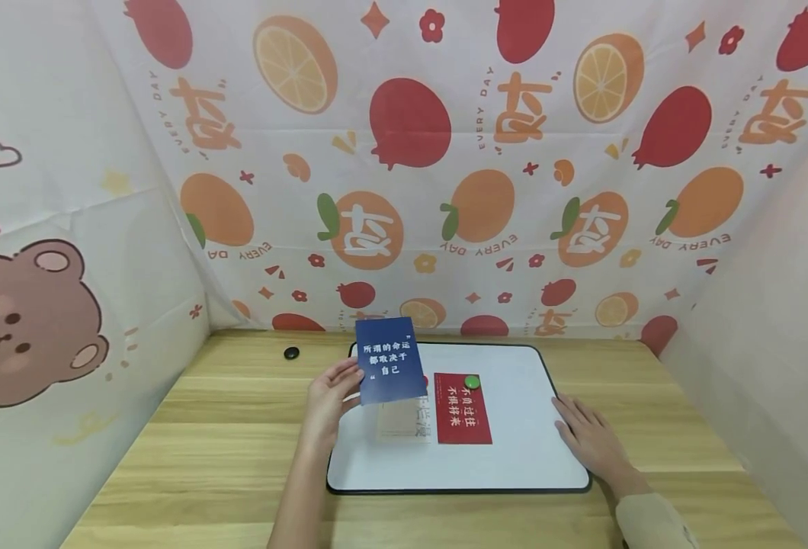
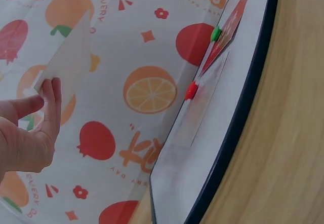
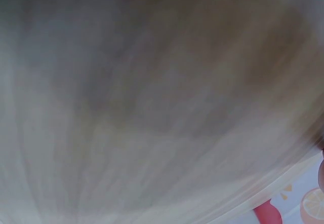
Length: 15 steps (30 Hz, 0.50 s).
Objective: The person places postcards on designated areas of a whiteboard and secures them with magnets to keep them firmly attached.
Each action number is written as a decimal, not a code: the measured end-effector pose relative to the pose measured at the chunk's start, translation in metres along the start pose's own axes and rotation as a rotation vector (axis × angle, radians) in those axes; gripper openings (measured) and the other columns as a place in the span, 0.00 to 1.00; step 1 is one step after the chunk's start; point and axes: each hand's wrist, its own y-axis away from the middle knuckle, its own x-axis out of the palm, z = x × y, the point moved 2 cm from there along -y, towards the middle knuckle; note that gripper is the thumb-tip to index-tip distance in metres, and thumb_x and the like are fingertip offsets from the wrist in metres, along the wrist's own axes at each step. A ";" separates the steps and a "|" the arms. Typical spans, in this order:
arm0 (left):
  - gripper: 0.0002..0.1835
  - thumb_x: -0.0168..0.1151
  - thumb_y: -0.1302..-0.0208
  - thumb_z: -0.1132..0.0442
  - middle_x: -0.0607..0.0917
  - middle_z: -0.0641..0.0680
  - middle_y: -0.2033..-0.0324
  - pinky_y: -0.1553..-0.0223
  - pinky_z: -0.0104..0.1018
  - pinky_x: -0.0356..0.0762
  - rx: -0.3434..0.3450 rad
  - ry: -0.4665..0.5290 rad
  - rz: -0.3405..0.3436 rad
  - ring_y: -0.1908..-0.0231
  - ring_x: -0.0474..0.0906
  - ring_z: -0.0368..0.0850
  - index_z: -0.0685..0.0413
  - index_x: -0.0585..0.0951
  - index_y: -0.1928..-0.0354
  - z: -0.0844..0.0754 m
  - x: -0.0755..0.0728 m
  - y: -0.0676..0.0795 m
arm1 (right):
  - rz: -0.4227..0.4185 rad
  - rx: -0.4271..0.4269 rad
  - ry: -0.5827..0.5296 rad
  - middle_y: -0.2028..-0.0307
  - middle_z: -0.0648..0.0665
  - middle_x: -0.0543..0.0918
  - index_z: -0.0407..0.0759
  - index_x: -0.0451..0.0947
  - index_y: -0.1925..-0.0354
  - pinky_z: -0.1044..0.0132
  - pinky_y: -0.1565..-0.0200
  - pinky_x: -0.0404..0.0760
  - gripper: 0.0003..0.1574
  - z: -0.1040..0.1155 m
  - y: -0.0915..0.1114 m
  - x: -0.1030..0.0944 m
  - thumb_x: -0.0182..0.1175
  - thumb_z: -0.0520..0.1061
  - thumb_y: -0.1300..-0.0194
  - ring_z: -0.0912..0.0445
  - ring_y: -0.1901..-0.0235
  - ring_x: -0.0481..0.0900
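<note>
My left hand (image 1: 326, 404) pinches a dark blue card (image 1: 390, 360) with white Chinese characters by its left edge. The card is raised above the left part of a black-framed whiteboard (image 1: 527, 457); its pale back faces the left wrist view. On the board lies a beige card (image 1: 397, 428), partly covered by the blue one in the head view, with a red magnet (image 2: 191, 90) at its top. Beside it a red card (image 1: 462, 419) bears a round green magnet (image 1: 472, 382). My right hand (image 1: 594, 436) rests at the board's right edge, fingers extended over the frame.
A round black piece (image 1: 291, 353) lies on the wooden table (image 1: 198, 450), left of the board's far corner. Behind the table hangs a fruit-patterned cloth (image 1: 411, 206). Pale fabric, blurred, fills most of the right wrist view.
</note>
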 end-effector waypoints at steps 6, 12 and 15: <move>0.19 0.55 0.38 0.70 0.79 0.60 0.55 0.65 0.32 0.79 -0.003 -0.017 0.029 0.67 0.78 0.42 0.68 0.71 0.45 0.010 0.014 -0.002 | -0.001 0.004 -0.001 0.35 0.38 0.60 0.42 0.60 0.34 0.40 0.40 0.51 0.32 -0.001 0.000 0.001 0.43 0.55 0.30 0.38 0.37 0.54; 0.19 0.55 0.38 0.70 0.78 0.63 0.53 0.67 0.32 0.79 -0.009 -0.037 0.041 0.66 0.79 0.44 0.68 0.71 0.45 0.017 0.024 -0.001 | 0.005 0.007 -0.006 0.35 0.38 0.60 0.42 0.60 0.34 0.40 0.40 0.51 0.32 -0.001 0.001 0.001 0.43 0.55 0.30 0.38 0.37 0.54; 0.19 0.55 0.37 0.69 0.78 0.63 0.52 0.67 0.32 0.79 -0.019 -0.047 0.042 0.66 0.79 0.44 0.68 0.71 0.45 0.021 0.028 -0.001 | 0.007 0.010 -0.012 0.35 0.38 0.60 0.42 0.59 0.34 0.40 0.40 0.50 0.32 -0.001 0.000 0.001 0.42 0.55 0.30 0.38 0.37 0.54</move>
